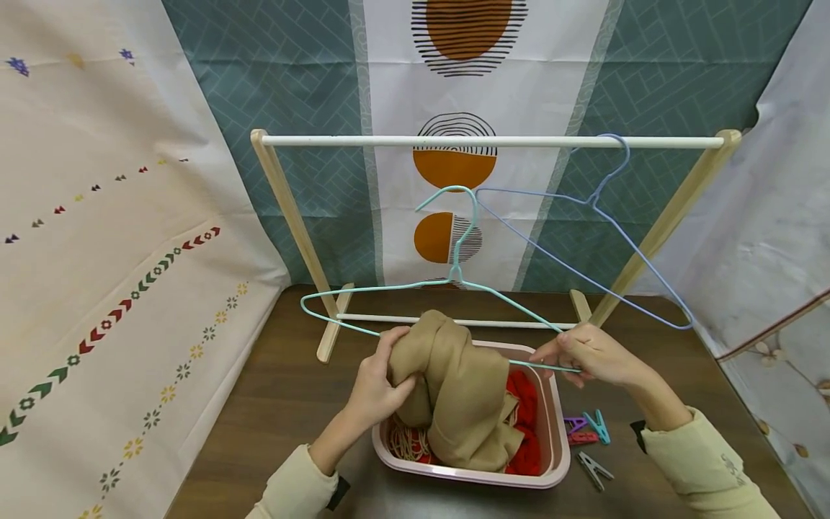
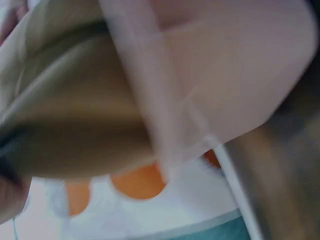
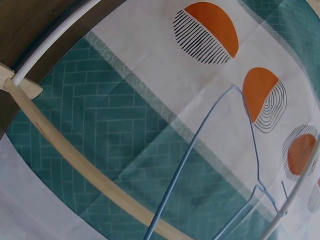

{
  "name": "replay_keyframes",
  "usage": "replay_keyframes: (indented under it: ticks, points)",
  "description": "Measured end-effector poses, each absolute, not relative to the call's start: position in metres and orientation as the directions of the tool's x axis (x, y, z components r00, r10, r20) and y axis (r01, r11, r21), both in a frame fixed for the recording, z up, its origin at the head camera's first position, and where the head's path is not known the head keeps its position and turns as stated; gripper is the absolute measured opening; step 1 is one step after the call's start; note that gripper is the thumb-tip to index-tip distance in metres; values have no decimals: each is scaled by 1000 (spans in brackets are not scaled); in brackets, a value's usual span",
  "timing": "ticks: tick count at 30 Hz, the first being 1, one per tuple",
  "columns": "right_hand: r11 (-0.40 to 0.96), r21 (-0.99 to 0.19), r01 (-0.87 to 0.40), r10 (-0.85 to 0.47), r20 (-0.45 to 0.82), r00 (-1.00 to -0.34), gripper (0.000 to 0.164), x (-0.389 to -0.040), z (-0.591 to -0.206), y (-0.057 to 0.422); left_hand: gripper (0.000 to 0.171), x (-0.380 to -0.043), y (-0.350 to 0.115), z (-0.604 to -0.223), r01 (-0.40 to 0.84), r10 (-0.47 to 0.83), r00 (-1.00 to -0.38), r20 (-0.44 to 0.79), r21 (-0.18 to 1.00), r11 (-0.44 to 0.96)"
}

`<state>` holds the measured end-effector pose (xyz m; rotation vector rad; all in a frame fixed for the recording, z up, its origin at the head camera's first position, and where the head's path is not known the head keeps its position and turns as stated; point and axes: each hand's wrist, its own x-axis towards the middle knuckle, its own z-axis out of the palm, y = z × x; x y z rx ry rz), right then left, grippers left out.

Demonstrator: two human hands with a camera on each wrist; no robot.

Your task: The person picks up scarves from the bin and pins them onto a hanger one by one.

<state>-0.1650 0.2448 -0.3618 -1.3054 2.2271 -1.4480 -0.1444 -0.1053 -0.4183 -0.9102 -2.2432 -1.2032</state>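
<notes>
My left hand (image 1: 375,386) grips a bunched tan cloth (image 1: 447,389) near its top, thumb in front. The cloth hangs down into a pink basket (image 1: 476,477) and covers the middle of a mint-green hanger's (image 1: 456,275) lower bar. At the hanger's right end, my right hand (image 1: 593,353) pinches the wire between thumb and fingers. The hanger's hook points up, in front of the rack. Blurred in the left wrist view, the tan cloth (image 2: 75,115) fills the left side beside the pink basket (image 2: 240,70).
Behind the basket stands a wooden rack with a white rail (image 1: 415,141). A blue hanger (image 1: 599,205) hangs from its right part. Red cloth (image 1: 527,432) lies in the basket. Several clothespins (image 1: 593,468) lie on the table to the basket's right.
</notes>
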Motion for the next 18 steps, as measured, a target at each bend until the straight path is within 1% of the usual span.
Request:
replay_keyframes:
  ticks: [2,4,6,8,9,11,13,16,18]
  points:
    - [138,-815,-562,-746,288,-601,46,-165,-360,246,62,-147,-106,-408,722,378,-692,615,590,361]
    - [147,-825,-546,-741,274,-614,46,-165,-358,247,55,-148,-111,-395,698,436,-704,560,657,284]
    - [166,-834,-526,-730,255,-634,46,-164,-356,248,45,-150,-115,-381,647,486,-717,500,737,195]
    - [184,-842,-507,-725,233,-648,46,-164,-355,249,37,-154,-117,-367,572,505,-723,471,818,55]
    - [195,-845,-499,-721,221,-657,46,-163,-354,249,36,-155,-117,-361,525,512,-724,462,850,-25]
    - [206,-846,-492,-716,212,-665,46,-163,-353,249,38,-159,-114,-350,427,517,-725,455,886,-181]
    - [203,-846,-494,-710,220,-669,46,-164,-352,250,44,-163,-110,-341,320,520,-724,454,888,-330]
    - [182,-843,-506,-705,247,-665,48,-164,-351,250,53,-170,-103,-329,177,525,-729,439,862,-476]
    - [159,-847,-508,-706,262,-658,49,-164,-350,250,53,-175,-98,-323,101,524,-731,438,828,-551]
